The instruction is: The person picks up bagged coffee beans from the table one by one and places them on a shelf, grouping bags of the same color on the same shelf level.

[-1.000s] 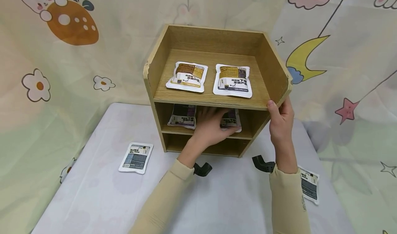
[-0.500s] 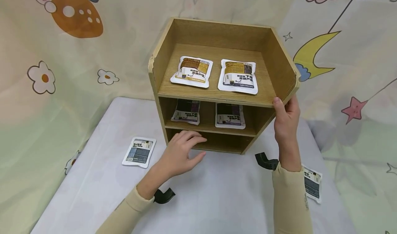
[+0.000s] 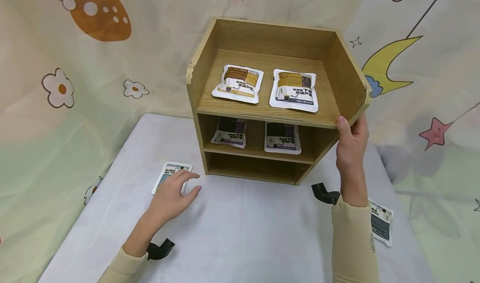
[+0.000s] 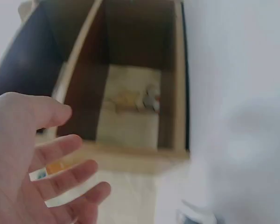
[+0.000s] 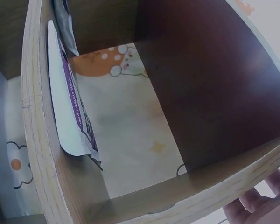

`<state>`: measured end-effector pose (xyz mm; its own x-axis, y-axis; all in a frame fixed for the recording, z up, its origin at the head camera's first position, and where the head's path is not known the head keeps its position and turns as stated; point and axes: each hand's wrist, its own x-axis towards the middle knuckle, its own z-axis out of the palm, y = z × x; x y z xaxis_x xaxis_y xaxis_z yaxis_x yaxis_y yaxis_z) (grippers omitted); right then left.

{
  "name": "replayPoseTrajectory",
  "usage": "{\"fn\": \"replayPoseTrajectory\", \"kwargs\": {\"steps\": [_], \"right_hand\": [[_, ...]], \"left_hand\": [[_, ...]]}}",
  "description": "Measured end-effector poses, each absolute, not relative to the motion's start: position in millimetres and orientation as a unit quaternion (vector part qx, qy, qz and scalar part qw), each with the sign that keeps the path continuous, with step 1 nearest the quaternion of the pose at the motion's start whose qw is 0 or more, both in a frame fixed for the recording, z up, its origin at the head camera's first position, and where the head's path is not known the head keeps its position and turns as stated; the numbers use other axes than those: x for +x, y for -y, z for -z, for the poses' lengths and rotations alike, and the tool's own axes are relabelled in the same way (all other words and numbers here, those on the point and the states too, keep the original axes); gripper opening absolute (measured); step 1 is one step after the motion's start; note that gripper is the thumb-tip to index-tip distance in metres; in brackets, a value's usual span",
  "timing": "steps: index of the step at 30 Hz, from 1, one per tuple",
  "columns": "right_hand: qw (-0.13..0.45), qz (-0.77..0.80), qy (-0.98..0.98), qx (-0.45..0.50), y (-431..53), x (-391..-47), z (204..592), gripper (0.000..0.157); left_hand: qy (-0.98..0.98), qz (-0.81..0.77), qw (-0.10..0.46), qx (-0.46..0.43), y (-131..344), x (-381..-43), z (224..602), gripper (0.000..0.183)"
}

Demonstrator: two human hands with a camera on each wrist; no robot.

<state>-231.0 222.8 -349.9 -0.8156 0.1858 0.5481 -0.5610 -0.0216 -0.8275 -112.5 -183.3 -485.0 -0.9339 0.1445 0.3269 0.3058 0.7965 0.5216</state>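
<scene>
My left hand (image 3: 170, 197) hovers with loosely bent, spread fingers over a white-edged coffee packet (image 3: 169, 169) on the table's left, partly covering it. Whether it touches the packet cannot be told. In the left wrist view, nothing is between the left hand's (image 4: 46, 163) fingers. My right hand (image 3: 351, 147) grips the right front side of a wooden shelf (image 3: 258, 116), thumb on the front edge of its top board. Two packets lie on the top board: a brown-gold one (image 3: 240, 84) and a yellow-gold one (image 3: 294, 90). Two dark purple packets (image 3: 283, 138) lie on the middle board.
Another packet (image 3: 381, 224) lies on the white-covered table (image 3: 247, 233) beside the right sleeve, partly hidden by it. A patterned cloth (image 3: 157, 33) hangs behind the shelf. Black curved pieces (image 3: 160, 249) stick out at both wrists.
My left hand has left the right-hand packet on the middle board and moved down and left to the table packet. My right hand keeps its grip; the view has shifted slightly.
</scene>
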Motion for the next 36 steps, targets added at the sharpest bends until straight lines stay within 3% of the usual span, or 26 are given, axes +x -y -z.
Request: {"fn": "replayPoseTrajectory", "kwargs": {"steps": [10,17,26,29,36], "right_hand": [[0.266,-0.704,0.642,0.148,-222,-231,348,0.039],[0.274,-0.710,0.632,0.147,-221,-230,349,0.038],[0.272,-0.712,0.630,0.146,-222,-229,349,0.041],[0.270,-0.713,0.630,0.146,-223,-228,348,0.041],[0.260,-0.709,0.637,0.152,-221,-229,347,0.042]], "left_hand": [[0.955,0.262,0.133,0.040,241,-111,528,0.042],[0.961,0.235,0.118,0.086,256,-111,541,0.060],[0.969,0.207,0.055,0.122,242,-116,551,0.105],[0.972,0.205,0.038,0.111,236,-119,547,0.101],[0.971,0.221,0.011,0.087,257,-119,533,0.059]]}}
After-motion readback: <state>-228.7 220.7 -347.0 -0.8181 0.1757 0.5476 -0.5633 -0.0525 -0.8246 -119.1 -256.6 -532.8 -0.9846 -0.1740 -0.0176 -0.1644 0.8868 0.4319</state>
